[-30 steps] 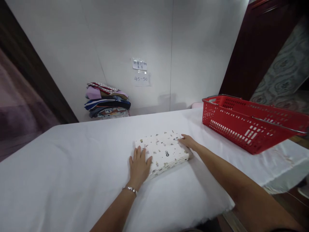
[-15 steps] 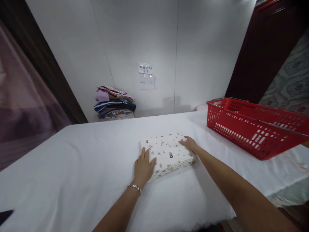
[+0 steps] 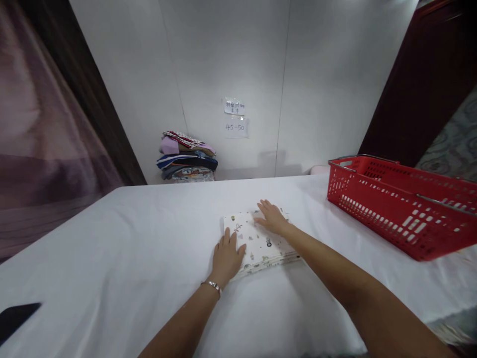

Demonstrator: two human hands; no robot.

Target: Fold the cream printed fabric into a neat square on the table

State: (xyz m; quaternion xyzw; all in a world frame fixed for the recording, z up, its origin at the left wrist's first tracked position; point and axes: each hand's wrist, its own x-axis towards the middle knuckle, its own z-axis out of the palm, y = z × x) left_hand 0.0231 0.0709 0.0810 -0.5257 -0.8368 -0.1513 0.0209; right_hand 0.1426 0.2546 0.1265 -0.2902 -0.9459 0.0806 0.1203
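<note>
A folded white cloth (image 3: pixel 257 246) with a small scattered print lies on the white-covered table, its layers showing along the near edge. My left hand (image 3: pixel 227 256) rests at the cloth's left edge, fingers spread, with the thumb on top of it; a silver bracelet circles that wrist. My right hand (image 3: pixel 273 219) lies over the upper right part of the cloth, its fingers stretched out flat and pointing to the far side. Neither hand grips anything. Part of the cloth is hidden under my right hand and forearm.
A red plastic basket (image 3: pixel 391 209) with metal handles stands on the table (image 3: pixel 156 238) to the right. Several folded textiles (image 3: pixel 188 158) are stacked against the wall beyond the far edge. A dark flat object (image 3: pixel 18 318) lies at the near left. Paper signs (image 3: pixel 236 128) hang on the wall.
My right hand has moved from the cloth's right edge leftward onto its top. My left hand stays at the left edge. The whole view has shifted slightly.
</note>
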